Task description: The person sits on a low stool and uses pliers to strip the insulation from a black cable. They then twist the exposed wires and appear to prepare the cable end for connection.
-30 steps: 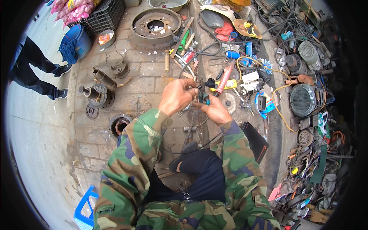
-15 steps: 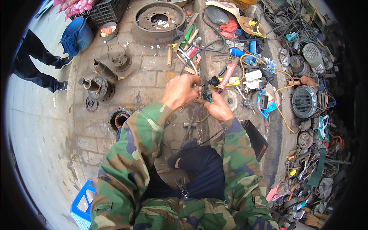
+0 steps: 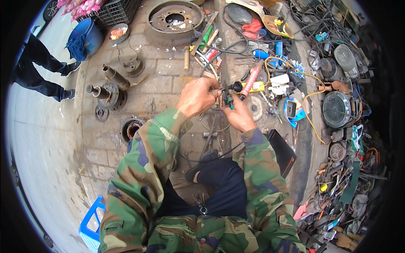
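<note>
With both your arms stretched forward over the brick paving (image 3: pixel 164 86), the action is all between your hands. Your left hand (image 3: pixel 198 98) has its fingers bunched, thumb and forefinger pinching the near end of a black piece (image 3: pixel 236 87); what exactly that is, I can't tell. Your right hand (image 3: pixel 239 115) is closed around a dark tool (image 3: pixel 230 102) with teal on its handle, its palm hiding part of it. Tool and piece meet right there in front of you, just above the ground, though whether they touch is too small to call!

Just past your right hand leans a red tube (image 3: pixel 252 80), across a yellow thing (image 3: pixel 258 87), with a grey disc (image 3: pixel 254 109) lying near. Over to your left sit a flanged hub (image 3: pixel 109 103) with its shaft upward, and a round housing (image 3: pixel 130 130) by your sleeve (image 3: pixel 158 141). Straight ahead, a rusty wheel rim (image 3: pixel 158 33) lies flat, a wooden handle (image 3: pixel 186 58) below it. Far left, somebody's dark-trousered legs (image 3: pixel 40 69) stand near a blue bucket (image 3: pixel 94 36).
</note>
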Available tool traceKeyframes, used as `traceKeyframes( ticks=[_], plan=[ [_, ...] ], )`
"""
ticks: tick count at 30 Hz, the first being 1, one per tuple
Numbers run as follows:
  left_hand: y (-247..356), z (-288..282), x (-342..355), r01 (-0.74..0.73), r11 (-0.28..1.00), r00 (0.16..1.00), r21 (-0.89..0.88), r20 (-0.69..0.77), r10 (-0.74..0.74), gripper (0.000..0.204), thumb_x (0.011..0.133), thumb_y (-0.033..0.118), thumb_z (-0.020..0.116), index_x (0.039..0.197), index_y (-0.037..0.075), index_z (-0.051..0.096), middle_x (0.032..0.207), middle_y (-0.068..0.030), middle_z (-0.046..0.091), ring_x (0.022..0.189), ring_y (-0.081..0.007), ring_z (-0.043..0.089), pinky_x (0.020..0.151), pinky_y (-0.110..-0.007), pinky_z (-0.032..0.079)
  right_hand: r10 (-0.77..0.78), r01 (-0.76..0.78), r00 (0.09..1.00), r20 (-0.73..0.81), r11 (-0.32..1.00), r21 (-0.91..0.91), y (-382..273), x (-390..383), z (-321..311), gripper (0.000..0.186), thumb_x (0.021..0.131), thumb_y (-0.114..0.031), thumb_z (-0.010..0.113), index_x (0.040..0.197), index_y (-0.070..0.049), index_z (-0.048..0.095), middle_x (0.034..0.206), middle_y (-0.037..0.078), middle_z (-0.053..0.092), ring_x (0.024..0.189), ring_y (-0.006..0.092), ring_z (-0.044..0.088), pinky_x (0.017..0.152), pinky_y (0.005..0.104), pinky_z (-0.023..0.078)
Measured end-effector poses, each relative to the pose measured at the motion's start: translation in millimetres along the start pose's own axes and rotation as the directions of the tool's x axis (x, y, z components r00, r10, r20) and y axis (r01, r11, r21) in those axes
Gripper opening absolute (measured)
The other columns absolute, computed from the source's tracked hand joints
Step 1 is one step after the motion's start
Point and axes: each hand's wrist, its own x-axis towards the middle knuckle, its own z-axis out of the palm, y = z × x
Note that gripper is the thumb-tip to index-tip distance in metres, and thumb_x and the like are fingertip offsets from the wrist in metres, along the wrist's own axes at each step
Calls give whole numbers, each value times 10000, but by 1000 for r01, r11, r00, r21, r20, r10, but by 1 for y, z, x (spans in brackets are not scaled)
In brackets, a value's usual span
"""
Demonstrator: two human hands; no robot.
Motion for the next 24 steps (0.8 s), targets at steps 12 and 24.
traceKeyframes(
  ticks=[12, 24],
  plan=[
    [9, 6, -4, -24, 1000, 997, -12, -71, 23, 143, 903, 184, 714, 947, 51, 741, 763, -86, 717, 677, -178, 639, 646, -345, 492, -184, 141, 949, -258, 974, -176, -9, -9, 2, 484, 815, 5, 537, 1298, 35, 553, 1208, 303, 580, 1113, 484, 573, 958, 510, 460],
    [4, -9, 6, 97, 804, 986, -586, -56, -159, 178, 960, 182, 699, 1032, 20, 689, 811, -1, 663, 719, -68, 555, 664, -212, 415, -78, -362, 866, 494, 583, 727, -8, -15, -20, 148, 886, -101, 674, 956, -9, 580, 690, 56, 566, 562, 141, 548, 463, 291, 404]
  ],
)
